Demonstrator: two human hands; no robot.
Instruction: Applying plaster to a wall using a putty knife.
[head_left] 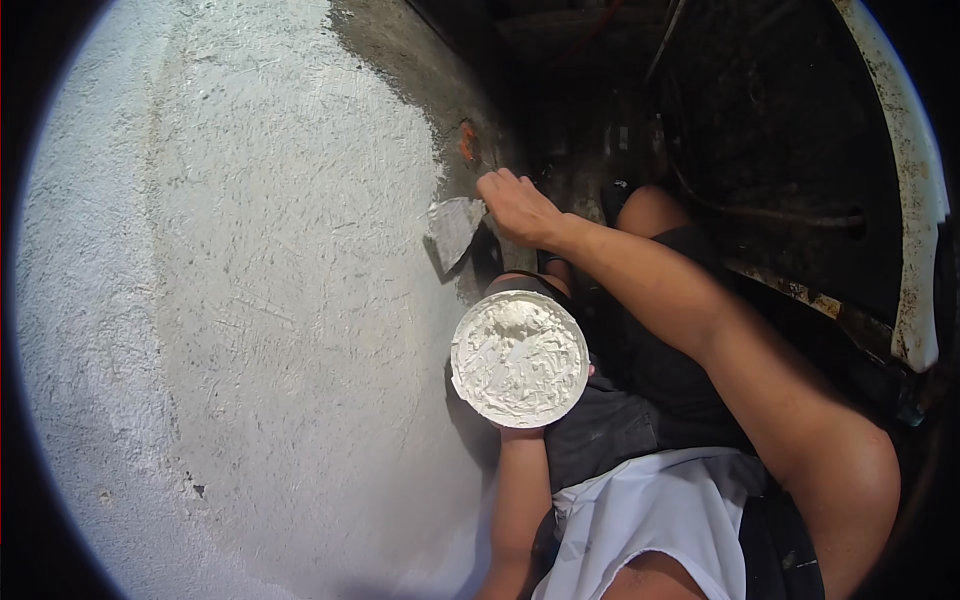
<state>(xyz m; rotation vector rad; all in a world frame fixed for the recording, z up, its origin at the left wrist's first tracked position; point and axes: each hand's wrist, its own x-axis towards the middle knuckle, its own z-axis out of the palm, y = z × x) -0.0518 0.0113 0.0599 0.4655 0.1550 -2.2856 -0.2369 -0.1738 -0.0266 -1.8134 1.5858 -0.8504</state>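
In my right hand point(520, 207) is a putty knife point(456, 232); my closed fingers hide its handle. Its broad, pale-smeared blade lies close to the wall, along the ragged edge of the white coating point(300, 250); whether it touches cannot be told. My left hand point(524, 434) supports a round tub of white putty point(520, 360) from below, over my lap. Most of that hand is hidden under the tub, with only a fingertip showing at its right side. The putty's surface is uneven, with a scooped hollow near the far rim.
Bare grey wall point(385, 45) borders the coating at the far side, with an orange mark point(467, 141) near my right hand. My bent knees point(652, 212) are close by. To the right stand a dark recess and a stained, curved white edge point(910, 190).
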